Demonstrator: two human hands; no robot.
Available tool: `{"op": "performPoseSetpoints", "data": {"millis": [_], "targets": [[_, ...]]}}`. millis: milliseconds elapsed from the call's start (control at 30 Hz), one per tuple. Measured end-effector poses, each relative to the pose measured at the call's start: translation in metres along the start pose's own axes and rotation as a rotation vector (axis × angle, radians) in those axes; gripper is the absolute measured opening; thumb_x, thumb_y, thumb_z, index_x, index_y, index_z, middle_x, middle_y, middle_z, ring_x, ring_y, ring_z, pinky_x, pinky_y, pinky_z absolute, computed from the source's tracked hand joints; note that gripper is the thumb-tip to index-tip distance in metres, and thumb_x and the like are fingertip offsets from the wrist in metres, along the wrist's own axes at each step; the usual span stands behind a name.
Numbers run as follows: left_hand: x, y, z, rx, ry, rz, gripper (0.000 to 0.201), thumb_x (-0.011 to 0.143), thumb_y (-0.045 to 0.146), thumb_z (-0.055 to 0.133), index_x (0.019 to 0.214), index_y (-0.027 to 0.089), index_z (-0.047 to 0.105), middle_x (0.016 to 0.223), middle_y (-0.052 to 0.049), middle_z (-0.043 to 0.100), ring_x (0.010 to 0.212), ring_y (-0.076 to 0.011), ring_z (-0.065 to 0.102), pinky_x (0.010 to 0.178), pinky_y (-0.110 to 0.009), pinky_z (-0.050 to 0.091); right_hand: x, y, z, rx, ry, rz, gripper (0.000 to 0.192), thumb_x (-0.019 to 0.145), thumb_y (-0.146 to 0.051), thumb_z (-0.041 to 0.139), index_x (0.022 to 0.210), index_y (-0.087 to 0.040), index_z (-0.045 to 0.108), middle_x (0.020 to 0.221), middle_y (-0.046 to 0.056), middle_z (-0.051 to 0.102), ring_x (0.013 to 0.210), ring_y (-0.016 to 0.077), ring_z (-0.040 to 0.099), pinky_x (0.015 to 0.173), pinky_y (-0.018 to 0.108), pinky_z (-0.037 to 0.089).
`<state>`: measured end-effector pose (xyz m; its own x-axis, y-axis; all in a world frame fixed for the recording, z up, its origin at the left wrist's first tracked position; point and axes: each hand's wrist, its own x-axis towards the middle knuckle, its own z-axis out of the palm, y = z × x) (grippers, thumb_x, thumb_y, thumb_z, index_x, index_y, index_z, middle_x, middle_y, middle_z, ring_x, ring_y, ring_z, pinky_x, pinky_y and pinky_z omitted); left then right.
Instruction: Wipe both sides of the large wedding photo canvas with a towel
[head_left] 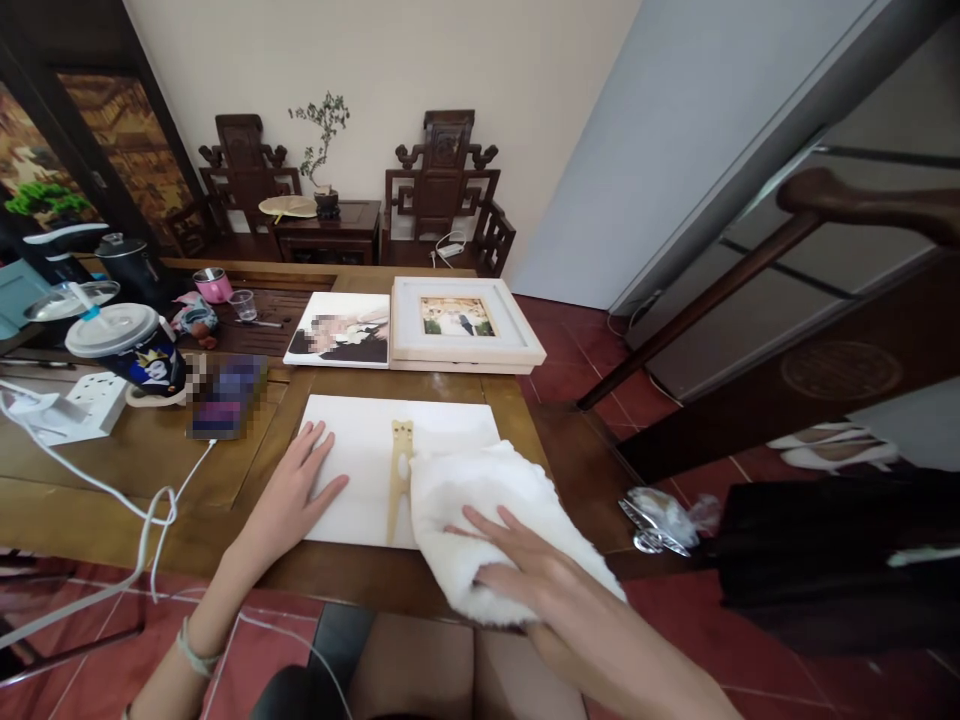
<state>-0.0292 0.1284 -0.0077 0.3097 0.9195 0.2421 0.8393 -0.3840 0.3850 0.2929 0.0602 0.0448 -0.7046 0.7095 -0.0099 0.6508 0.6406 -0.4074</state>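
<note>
A white rectangular board lies flat near the table's front edge. My left hand rests on its left side, fingers spread. On the board's right side is a fluffy white towel, which hangs over the table's front edge. My right hand presses into the towel, its fingers bent around a fold and partly hidden by it. Between my hands, a long flat pale-yellow piece with an eared top and dark dots lies on the board; its kind is unclear. The towel's edge touches its right side.
Behind the board are a photo panel and a white picture frame. To the left stand a lidded cup, a blurred phone on a cable, and a power strip. A wooden chair is at the right.
</note>
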Motion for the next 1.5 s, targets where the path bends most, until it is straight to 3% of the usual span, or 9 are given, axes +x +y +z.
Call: {"op": "performPoseSetpoints", "data": {"millis": [333,467,667,767,933,1033,1167,1367,1500], "targets": [[0.005,-0.006,0.000,-0.027,0.022,-0.002,0.052,0.089,0.046,0.052,0.132,0.017,0.048,0.145,-0.016,0.042,0.140,-0.0295,0.030,0.113,-0.048,0.030,0.090,0.083,0.001,-0.135,0.214,0.052,0.058,0.063,0.009,0.036,0.112,-0.011,0.058,0.140,0.020,0.047,0.141,0.0271,0.020,0.114,0.056,0.020],[0.008,-0.006,-0.003,-0.036,0.034,0.015,0.053,0.087,0.048,0.055,0.130,0.018,0.050,0.137,-0.015,0.049,0.136,-0.0301,0.037,0.111,-0.049,0.032,0.072,0.059,0.010,-0.146,0.222,0.035,0.058,0.060,0.010,0.036,0.107,-0.013,0.060,0.144,0.017,0.043,0.142,0.0290,0.017,0.114,0.060,0.017],[0.010,-0.009,0.000,-0.070,-0.025,0.026,0.053,0.096,0.040,0.036,0.143,0.016,0.034,0.154,-0.015,0.029,0.145,-0.0271,0.017,0.116,-0.050,0.022,0.005,-0.005,0.012,-0.040,0.067,0.007,0.064,0.050,0.009,0.033,0.099,-0.019,0.063,0.148,0.006,0.040,0.143,0.0227,0.015,0.116,0.053,0.017],[0.011,-0.009,0.000,-0.065,-0.053,0.015,0.053,0.097,0.038,0.033,0.144,0.014,0.033,0.154,-0.015,0.028,0.145,-0.0270,0.016,0.116,-0.051,0.019,-0.009,-0.008,0.002,0.051,-0.034,0.005,0.067,0.050,0.008,0.033,0.102,-0.021,0.064,0.147,0.003,0.041,0.141,0.0221,0.021,0.116,0.049,0.021],[0.014,-0.011,-0.002,-0.077,-0.056,0.032,0.055,0.095,0.041,0.036,0.143,0.014,0.036,0.154,-0.014,0.028,0.144,-0.0259,0.018,0.116,-0.049,0.018,0.036,0.036,-0.011,0.199,0.046,0.092,0.047,0.073,-0.005,0.046,0.113,-0.021,0.063,0.133,0.006,0.058,0.136,0.0311,0.032,0.107,0.050,0.037],[0.015,-0.012,-0.001,-0.086,-0.051,0.024,0.055,0.095,0.041,0.037,0.142,0.013,0.039,0.153,-0.015,0.030,0.144,-0.0258,0.020,0.116,-0.048,0.018,0.086,0.055,-0.010,0.259,0.226,0.111,0.031,0.086,-0.022,0.048,0.115,-0.019,0.061,0.128,0.009,0.061,0.133,0.0326,0.039,0.107,0.054,0.033],[0.016,-0.015,0.002,-0.105,-0.018,0.020,0.052,0.096,0.039,0.032,0.140,0.013,0.041,0.152,-0.014,0.033,0.143,-0.0242,0.024,0.116,-0.047,0.020,0.123,0.039,0.005,0.197,0.262,0.062,0.038,0.084,-0.009,0.042,0.115,-0.019,0.060,0.132,0.009,0.058,0.139,0.0288,0.028,0.113,0.060,0.015],[0.016,-0.018,0.007,-0.096,0.009,0.023,0.052,0.096,0.036,0.030,0.139,0.009,0.043,0.150,-0.015,0.035,0.142,-0.0234,0.025,0.117,-0.046,0.020,0.079,-0.020,0.026,0.024,0.102,-0.153,0.055,0.065,0.004,0.043,0.114,-0.016,0.060,0.145,0.012,0.043,0.144,0.0282,0.012,0.114,0.059,0.008],[0.016,-0.018,0.006,-0.090,0.020,0.034,0.050,0.097,0.035,0.029,0.139,0.012,0.043,0.150,-0.013,0.035,0.142,-0.0223,0.026,0.117,-0.047,0.021,0.054,-0.030,0.024,0.022,0.017,-0.263,0.055,0.063,0.002,0.045,0.113,-0.017,0.059,0.149,0.011,0.038,0.144,0.0258,0.014,0.115,0.056,0.009]]}}
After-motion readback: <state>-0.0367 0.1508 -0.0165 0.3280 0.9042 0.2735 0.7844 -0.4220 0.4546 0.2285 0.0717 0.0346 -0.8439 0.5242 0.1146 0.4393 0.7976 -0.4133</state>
